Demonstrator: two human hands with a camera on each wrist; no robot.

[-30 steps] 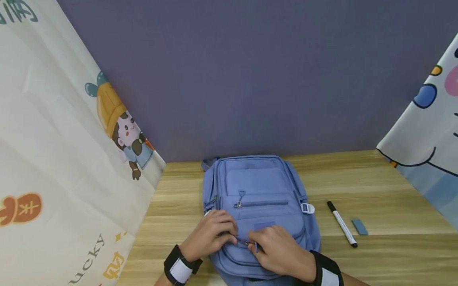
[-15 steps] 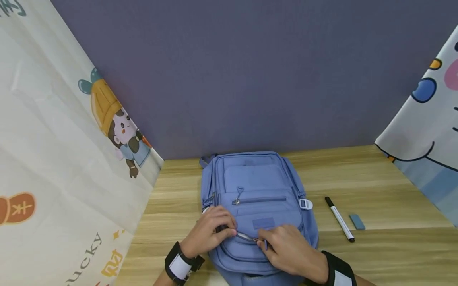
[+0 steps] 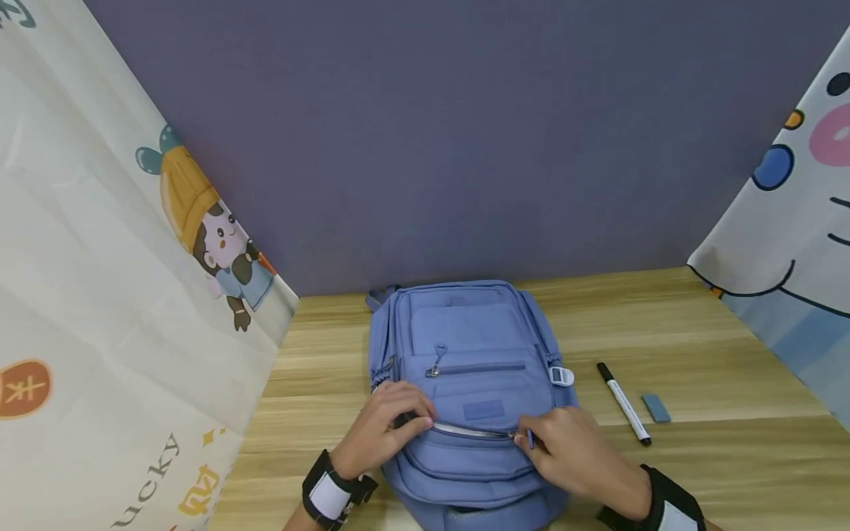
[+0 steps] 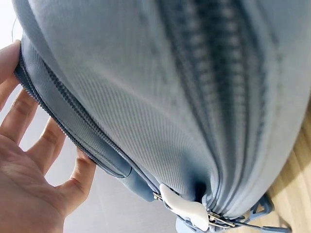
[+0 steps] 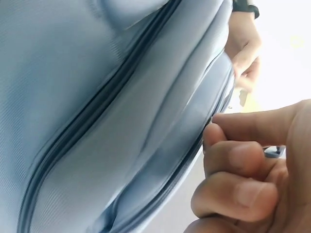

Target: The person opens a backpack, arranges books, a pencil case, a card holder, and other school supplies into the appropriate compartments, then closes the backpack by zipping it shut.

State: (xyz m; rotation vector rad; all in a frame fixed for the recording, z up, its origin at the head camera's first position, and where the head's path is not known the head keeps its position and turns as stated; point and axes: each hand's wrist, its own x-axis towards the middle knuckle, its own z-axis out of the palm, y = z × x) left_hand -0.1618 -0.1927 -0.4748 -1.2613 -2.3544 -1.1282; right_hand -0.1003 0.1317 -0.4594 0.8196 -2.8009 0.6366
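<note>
A blue backpack lies on its back on the table, its zippered front pocket parted in a narrow gap. At the left end of that gap my left hand pinches the pocket's edge between thumb and fingers. In the left wrist view, the left hand is at the toothed edge of the parted zipper. My right hand pinches the zipper pull at the gap's right end. The right wrist view shows the right hand with thumb and forefinger together at the zipper and its other fingers curled.
Right of the backpack lie a black-capped marker and a small blue-grey eraser-like block. A white buckle hangs at the bag's right side. Printed cloths flank the wooden table, with a dark panel behind.
My right hand has moved right along the pocket with the zipper pull, and the gap has widened behind it. The left hand stays at the left end. The view has shifted slightly.
</note>
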